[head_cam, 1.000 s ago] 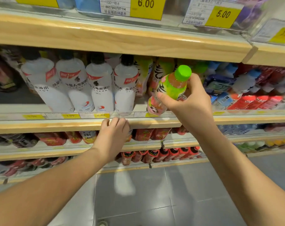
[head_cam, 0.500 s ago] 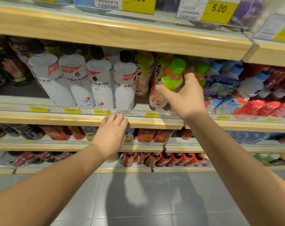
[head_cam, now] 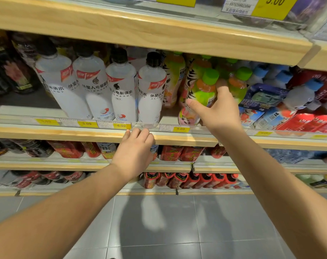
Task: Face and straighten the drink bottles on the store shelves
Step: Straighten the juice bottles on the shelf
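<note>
As the right hand (head_cam: 218, 109) wraps thumb and fingers around a green-capped bottle (head_cam: 201, 94), the left hand (head_cam: 134, 152) braces below, its bent fingers hooked over the wooden shelf edge (head_cam: 65, 134). The held bottle leans to the right, with its base low at the front of the shelf just behind the 5.00 price tag (head_cam: 180, 128); whether it is touching the shelf board cannot be told. More green-capped bottles (head_cam: 241, 81) crowd close behind and beside it, 4 white bottles (head_cam: 121, 90) stand in a row to its left, and blue-capped bottles (head_cam: 299, 94) lie jumbled to its right. Red bottles (head_cam: 179, 152) fill the shelf beneath. The step in hand looks to be setting this 1 bottle upright, label forward. The main hazard is the tilt: pushed in at this angle, its shoulder could topple the packed neighbours behind. If the grip is loosened before the base sits flat, the bottle could roll over the low front rail to the floor.
</note>
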Available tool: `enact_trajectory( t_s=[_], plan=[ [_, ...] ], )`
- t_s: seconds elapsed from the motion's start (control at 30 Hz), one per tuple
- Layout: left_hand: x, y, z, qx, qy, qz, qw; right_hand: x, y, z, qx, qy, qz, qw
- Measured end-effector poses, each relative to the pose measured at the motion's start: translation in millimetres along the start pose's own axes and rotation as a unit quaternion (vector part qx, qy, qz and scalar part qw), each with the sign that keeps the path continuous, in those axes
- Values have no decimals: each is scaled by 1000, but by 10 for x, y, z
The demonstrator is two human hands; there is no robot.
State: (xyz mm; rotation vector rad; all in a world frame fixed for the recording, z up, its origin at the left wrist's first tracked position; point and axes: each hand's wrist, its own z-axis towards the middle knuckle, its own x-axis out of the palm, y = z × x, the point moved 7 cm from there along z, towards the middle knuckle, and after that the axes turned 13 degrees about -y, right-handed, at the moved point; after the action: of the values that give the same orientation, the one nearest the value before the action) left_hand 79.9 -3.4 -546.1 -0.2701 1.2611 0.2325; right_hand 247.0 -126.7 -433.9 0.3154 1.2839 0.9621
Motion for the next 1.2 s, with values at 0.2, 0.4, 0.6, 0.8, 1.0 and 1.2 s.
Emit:
enact_trajectory(
  t_s=[0.2,0.4,0.6,0.8,1.0,1.2],
  plan=[
    [26,18,-3,4,-1,10,1000,33,24,25,-24,-1,-45,999],
    [12,7,-20,8,4,19,1000,-30,156,88,-64,-19,-170,983],
    [18,5,-15,9,11,27,1000,11,165,110,-54,-39,-146,987],
    [42,14,-17,6,16,21,1000,55,114,167,-50,-27,-123,991],
    [23,9,-19,1,23,-3,1000,28,132,153,-55,-21,-101,993],
    [19,-2,-24,12,46,-8,999,-35,89,69,-61,-17,-122,990]
  ],
)
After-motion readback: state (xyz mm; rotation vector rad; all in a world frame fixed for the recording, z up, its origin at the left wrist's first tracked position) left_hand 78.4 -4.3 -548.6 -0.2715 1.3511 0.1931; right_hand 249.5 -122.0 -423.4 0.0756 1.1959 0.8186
